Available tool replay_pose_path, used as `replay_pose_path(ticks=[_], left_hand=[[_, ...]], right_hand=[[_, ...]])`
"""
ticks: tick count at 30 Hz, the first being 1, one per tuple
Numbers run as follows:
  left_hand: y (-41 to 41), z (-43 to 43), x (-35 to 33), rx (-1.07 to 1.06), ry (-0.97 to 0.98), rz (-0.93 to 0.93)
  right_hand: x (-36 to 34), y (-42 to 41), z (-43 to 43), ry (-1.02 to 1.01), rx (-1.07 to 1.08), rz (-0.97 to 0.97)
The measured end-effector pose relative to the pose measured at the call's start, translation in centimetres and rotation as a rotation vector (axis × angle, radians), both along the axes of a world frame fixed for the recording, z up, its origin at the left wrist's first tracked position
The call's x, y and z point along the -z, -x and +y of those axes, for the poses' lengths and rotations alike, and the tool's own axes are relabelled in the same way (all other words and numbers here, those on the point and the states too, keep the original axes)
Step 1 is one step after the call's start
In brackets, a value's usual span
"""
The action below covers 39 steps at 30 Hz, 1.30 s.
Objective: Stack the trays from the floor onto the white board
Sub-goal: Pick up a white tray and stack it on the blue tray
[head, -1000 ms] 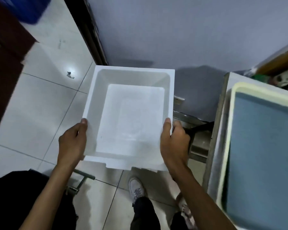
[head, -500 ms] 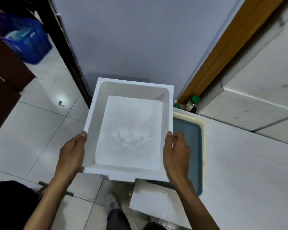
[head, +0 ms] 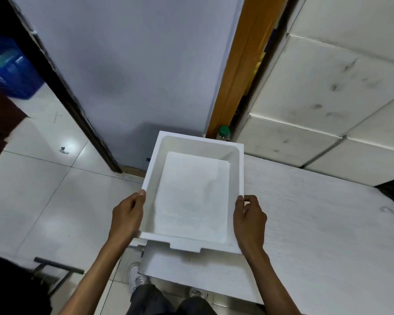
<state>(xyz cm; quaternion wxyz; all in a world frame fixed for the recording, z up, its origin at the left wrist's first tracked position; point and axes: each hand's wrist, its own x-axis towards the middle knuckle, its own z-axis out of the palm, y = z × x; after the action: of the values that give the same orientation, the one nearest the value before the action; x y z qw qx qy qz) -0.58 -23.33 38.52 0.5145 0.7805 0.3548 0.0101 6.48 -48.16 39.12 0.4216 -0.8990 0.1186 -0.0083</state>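
Observation:
A white foam tray [head: 191,196], deep and empty, is held level over the left end of the white board [head: 316,223]. My left hand [head: 127,214] grips its left rim near the front corner. On the right rim, my right hand [head: 250,219] holds on with the thumb on top. The tray's front edge overhangs the board's near corner. Whatever lies under the tray is hidden, and I cannot tell whether it rests on anything.
Behind the tray, a green-capped bottle [head: 224,133] stands by an orange door frame. White foam boxes [head: 328,87] are stacked at the back right. A blue crate [head: 11,71] sits far left on the tiled floor [head: 32,201]. A dark metal bar [head: 57,267] is by my feet.
I have carried the white tray to the right, from over the floor to over the board. It now covers the blue-grey tray that showed beside it half a second ago.

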Motion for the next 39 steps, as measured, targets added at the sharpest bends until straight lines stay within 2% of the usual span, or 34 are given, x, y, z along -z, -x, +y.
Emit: replay_pose_path(ticks=[12, 27, 39], left_hand=[[-1.6, -1.5, 1.1, 0.023, -0.045, 0.023], [-2.4, -2.6, 0.5, 0.110, -0.038, 0.064], [-1.6, -3.2, 1.5, 0.100, 0.069, 0.064]], right_hand=[[2.7, -1.0, -1.6, -0.031, 0.029, 0.062], [3.8, -1.7, -2.8, 0.012, 0.031, 0.047], [2.6, -1.8, -4.5, 0.030, 0.028, 0.050]])
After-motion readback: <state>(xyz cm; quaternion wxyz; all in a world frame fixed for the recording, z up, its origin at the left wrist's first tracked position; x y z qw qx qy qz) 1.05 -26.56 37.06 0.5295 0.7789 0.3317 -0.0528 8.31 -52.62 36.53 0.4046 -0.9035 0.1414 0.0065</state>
